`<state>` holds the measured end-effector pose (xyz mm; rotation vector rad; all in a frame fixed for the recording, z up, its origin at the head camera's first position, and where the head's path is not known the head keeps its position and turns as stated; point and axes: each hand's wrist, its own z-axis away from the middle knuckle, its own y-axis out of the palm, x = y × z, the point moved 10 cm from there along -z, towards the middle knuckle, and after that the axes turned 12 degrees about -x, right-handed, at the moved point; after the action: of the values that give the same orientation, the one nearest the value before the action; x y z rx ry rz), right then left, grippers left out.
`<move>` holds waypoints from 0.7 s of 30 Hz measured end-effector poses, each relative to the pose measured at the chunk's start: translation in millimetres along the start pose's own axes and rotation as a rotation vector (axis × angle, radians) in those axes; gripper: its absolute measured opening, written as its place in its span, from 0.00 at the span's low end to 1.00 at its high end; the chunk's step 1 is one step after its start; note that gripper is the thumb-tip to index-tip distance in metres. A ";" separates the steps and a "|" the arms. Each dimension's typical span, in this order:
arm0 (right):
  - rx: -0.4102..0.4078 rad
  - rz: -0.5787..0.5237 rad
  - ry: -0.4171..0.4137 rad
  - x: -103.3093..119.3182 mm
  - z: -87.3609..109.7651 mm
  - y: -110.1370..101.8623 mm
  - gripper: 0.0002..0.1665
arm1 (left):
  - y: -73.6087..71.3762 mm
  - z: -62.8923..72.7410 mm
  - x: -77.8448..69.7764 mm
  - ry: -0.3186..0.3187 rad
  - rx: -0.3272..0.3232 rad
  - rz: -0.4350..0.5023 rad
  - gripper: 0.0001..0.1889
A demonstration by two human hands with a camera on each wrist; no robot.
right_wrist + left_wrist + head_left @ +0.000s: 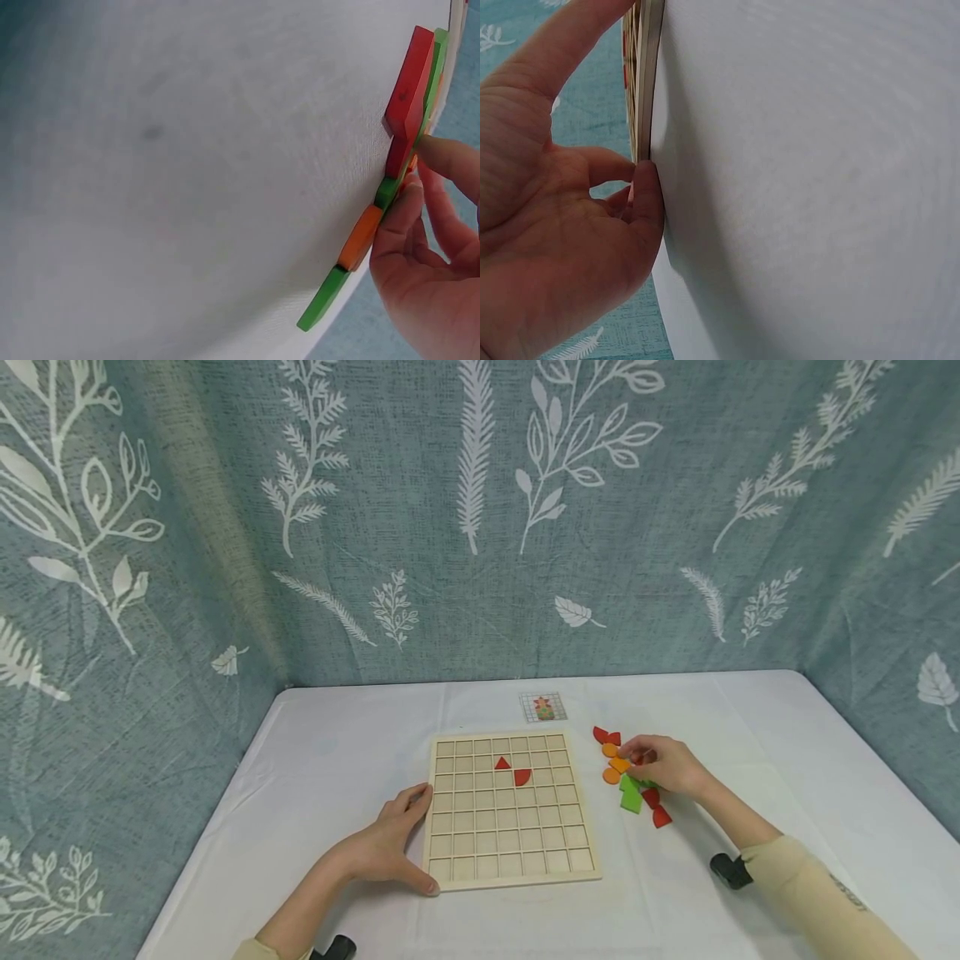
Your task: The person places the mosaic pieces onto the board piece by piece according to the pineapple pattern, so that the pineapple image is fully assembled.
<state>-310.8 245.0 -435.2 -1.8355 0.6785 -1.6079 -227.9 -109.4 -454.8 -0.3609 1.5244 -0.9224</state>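
Note:
A square wooden grid board [510, 810] lies on the table; a red triangle [502, 763] and a red quarter-circle piece [522, 777] sit in its upper cells. My left hand [392, 845] is spread at the board's lower left, fingers touching the left side and thumb at the bottom corner. In the left wrist view, fingertips meet the board's edge [649, 90]. My right hand [666, 765] is among loose pieces to the right, thumb and fingers pinching a small red piece [639, 760], mostly hidden. Around it lie orange pieces [611, 776], green pieces [631, 800] and red pieces [661, 817].
A small pattern card [543, 707] with a coloured figure on a grid lies behind the board. More red pieces [600, 734] lie at the far end of the loose group. White cloth covers the table [345, 735], and patterned blue-green curtains [420, 527] hang around it.

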 end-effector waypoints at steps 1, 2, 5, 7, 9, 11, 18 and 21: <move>-0.002 0.004 0.002 -0.5 -0.2 0.1 0.14 | 0.1 -0.1 0.1 0.001 0.000 -0.001 0.70; -0.002 0.005 0.009 -1.9 -0.7 0.5 0.15 | 0.2 -0.2 0.3 0.001 -0.001 -0.002 0.70; 0.002 0.007 0.020 -4.1 -1.5 1.1 0.16 | 0.3 -0.4 0.4 0.004 -0.002 -0.003 0.70; 0.003 0.019 0.032 -6.2 -2.2 1.7 0.15 | 0.2 -0.5 0.2 0.006 -0.003 -0.001 0.70; 0.008 0.031 0.027 -6.0 -2.3 2.2 0.14 | 0.2 -0.6 0.0 0.008 -0.003 0.002 0.70; 0.011 0.040 0.024 -5.5 -2.3 2.7 0.13 | 0.4 -0.7 -0.1 0.009 -0.003 0.004 0.70; 0.023 0.041 -0.008 -1.1 -1.7 2.7 0.14 | 0.9 -1.0 0.8 0.007 -0.002 0.004 0.71; 0.028 0.040 -0.012 -0.8 -2.8 2.7 0.14 | 0.6 -1.0 0.9 0.004 -0.003 0.003 0.70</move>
<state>-313.6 243.5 -437.5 -1.7992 0.6803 -1.5716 -228.9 -109.3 -455.9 -0.3586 1.5300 -0.9191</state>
